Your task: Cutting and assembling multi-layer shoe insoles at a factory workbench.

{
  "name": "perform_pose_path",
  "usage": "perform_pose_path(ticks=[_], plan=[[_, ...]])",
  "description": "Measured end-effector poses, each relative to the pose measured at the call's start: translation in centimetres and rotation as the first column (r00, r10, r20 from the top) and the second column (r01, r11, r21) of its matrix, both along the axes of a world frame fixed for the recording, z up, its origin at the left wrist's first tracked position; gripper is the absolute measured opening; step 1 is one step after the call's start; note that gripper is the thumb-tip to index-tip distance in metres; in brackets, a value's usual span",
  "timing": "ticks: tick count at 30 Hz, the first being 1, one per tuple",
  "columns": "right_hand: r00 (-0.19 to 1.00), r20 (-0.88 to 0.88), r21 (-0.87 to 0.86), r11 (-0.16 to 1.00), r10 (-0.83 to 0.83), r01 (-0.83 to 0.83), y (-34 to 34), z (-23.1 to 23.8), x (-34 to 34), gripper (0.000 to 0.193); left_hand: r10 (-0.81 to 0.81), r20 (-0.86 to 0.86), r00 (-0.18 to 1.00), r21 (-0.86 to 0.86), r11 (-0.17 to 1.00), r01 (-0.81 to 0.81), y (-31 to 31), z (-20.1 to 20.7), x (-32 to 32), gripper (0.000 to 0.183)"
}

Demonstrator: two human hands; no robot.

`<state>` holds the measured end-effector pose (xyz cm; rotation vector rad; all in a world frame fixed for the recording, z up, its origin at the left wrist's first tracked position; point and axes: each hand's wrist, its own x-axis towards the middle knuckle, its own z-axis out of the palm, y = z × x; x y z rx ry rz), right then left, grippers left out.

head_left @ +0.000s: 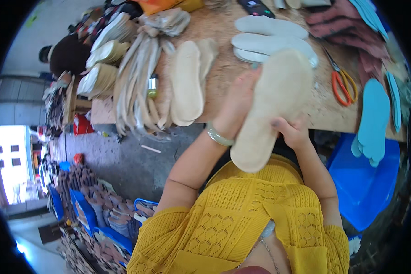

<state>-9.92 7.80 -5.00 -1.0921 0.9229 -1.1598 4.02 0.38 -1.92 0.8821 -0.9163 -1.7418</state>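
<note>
Above the near edge of the wooden table I hold a cream-coloured shoe insole [278,98], tilted, its wider end away from me. My left hand [240,98] grips its left side, with the fingers mostly hidden behind it. On the right edge, my right hand [294,131] is closed with the thumb showing at the insole's side. Just beyond lie several white insoles [271,42], partly covered by the held one. Scissors with orange handles [345,87] rest on the table to the right. Left of my hands are more cream insoles [187,84], overlapping.
Long pale strips [137,86] hang over the table edge at left, beside a small bottle [153,86]. Stacked insoles [100,80] stand farther left. Teal insoles [373,114] overhang the right edge above a blue basin [365,182]. Reddish-brown material [340,25] and a dark phone-like object [256,7] lie at the back.
</note>
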Motion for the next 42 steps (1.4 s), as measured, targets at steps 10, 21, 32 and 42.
perform_pose_path(ticks=[10,21,32,42], plan=[[0.988,-0.025,-0.099,0.983,0.15,-0.152,-0.4,-0.6,0.1,0.025,-0.008,-0.07,0.997,-0.092,0.996,0.002,0.5,1.8,3.0,0.031],[0.991,0.004,-0.206,0.97,0.137,-0.133,-0.1,0.1,2.5,0.025,0.01,0.137,0.991,-0.025,1.0,-0.006,0.3,1.2,5.0,0.034],[0.997,-0.04,-0.171,0.984,-0.059,0.051,-0.5,-1.2,0.1,0.031,0.719,0.695,-0.027,-0.548,0.553,0.627,-6.6,-1.6,15.6,0.029],[0.993,-0.082,-0.182,0.981,-0.082,0.066,-1.7,-1.9,1.2,0.03,0.641,0.766,0.052,-0.557,0.621,0.552,-5.3,-1.4,14.8,0.032]])
